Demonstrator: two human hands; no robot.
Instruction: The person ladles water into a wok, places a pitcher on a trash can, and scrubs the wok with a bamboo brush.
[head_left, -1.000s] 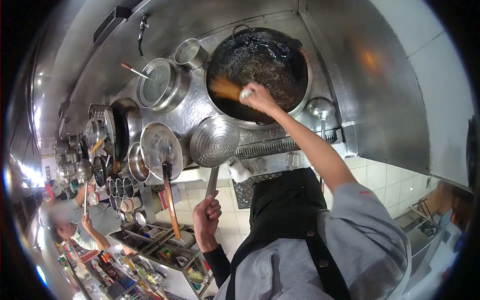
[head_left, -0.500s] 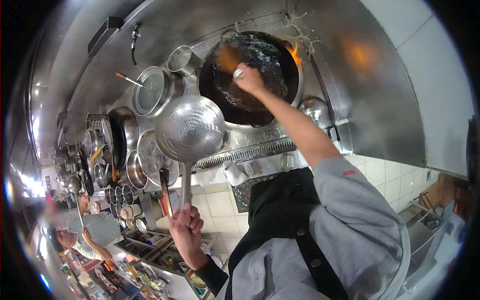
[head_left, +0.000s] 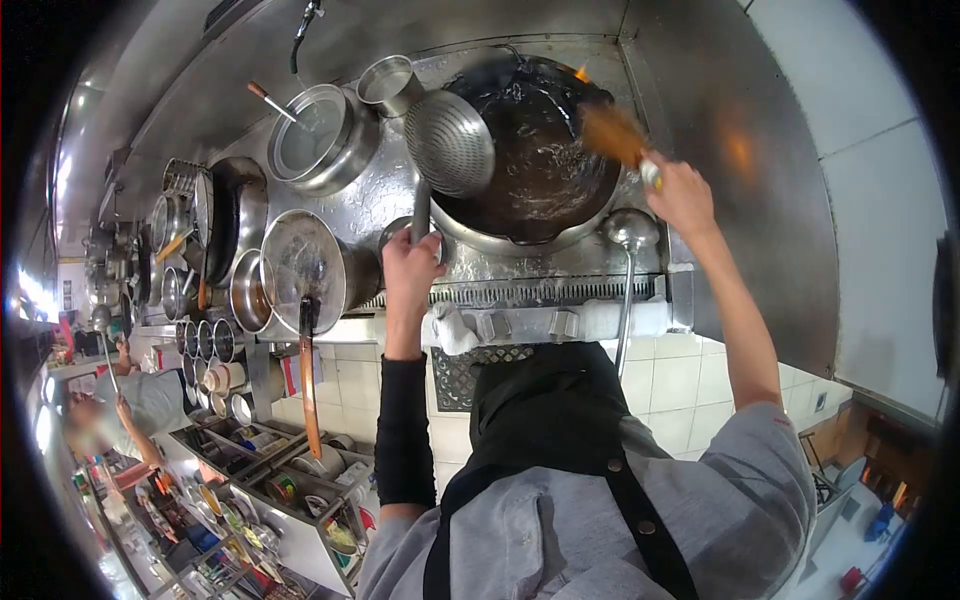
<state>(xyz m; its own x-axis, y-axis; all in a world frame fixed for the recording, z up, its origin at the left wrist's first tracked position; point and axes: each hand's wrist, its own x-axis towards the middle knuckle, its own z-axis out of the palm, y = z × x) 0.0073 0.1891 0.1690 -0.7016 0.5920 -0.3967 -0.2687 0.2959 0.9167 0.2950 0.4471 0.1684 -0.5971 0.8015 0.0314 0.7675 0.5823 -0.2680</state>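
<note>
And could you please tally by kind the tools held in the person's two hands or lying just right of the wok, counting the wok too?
Wok: 1
Strainer, in left hand: 1
Brush, in right hand: 1
Ladle, beside the wok: 1
Total: 4

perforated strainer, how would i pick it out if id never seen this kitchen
Find the big dark wok near the top centre of the view. Overlapping its left edge is the round head of the perforated strainer, its handle gripped by the person's left hand. Small holes dot its bowl, unlike the smooth-walled metal cup next to it.
</note>
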